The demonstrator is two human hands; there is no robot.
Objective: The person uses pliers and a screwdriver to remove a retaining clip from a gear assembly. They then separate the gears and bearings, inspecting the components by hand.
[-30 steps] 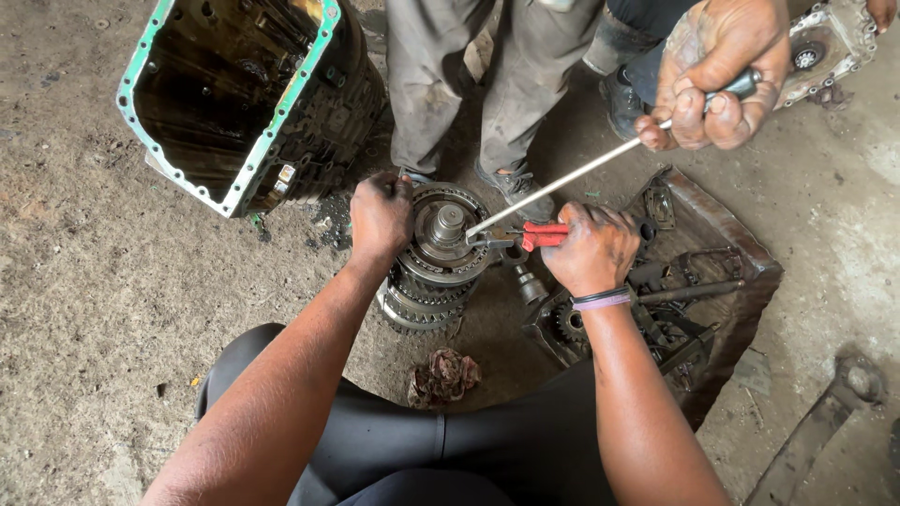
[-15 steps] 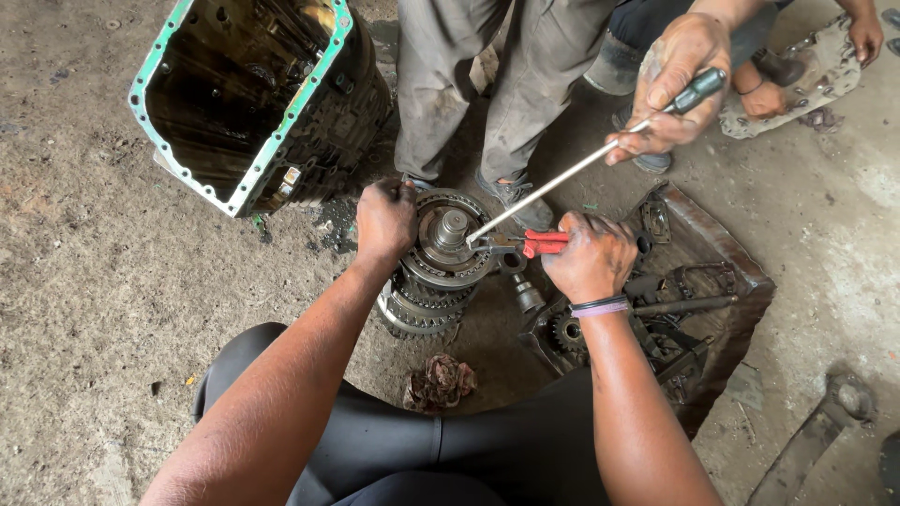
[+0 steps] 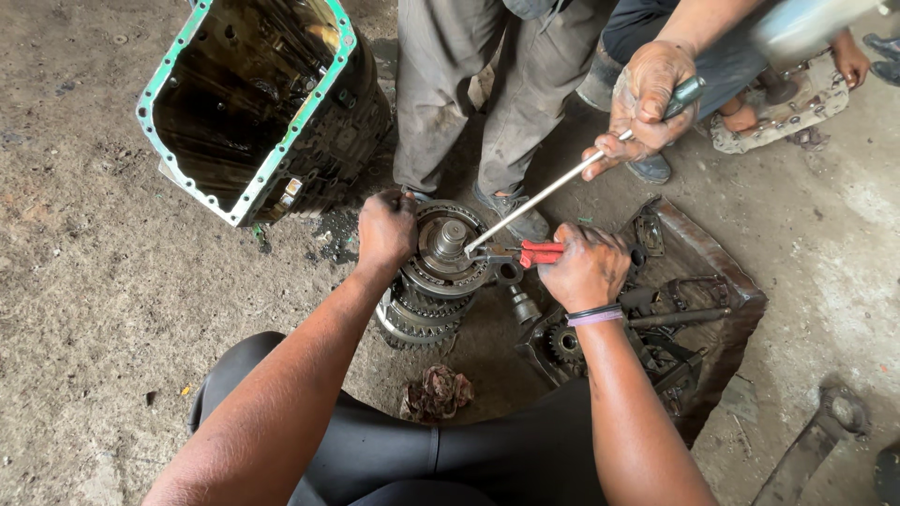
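A greasy stack of gears (image 3: 441,272) stands on the dirt floor between my hands. My left hand (image 3: 386,230) grips its left rim. My right hand (image 3: 586,267) is shut on red-handled pliers (image 3: 525,255) whose jaws reach the stack's top by the centre shaft. Another person's hand (image 3: 649,98) holds a long screwdriver (image 3: 544,199) with its tip on the same spot.
An open gearbox housing (image 3: 258,103) with a green gasket rim lies at upper left. A shallow tray (image 3: 712,290) of oily parts sits at right. A dirty rag (image 3: 436,392) lies by my knees. A person's legs (image 3: 487,103) stand just behind the gears.
The other person's hand with the screwdriver has dropped lower and shifted left. My two hands have stayed on the gear stack and pliers.
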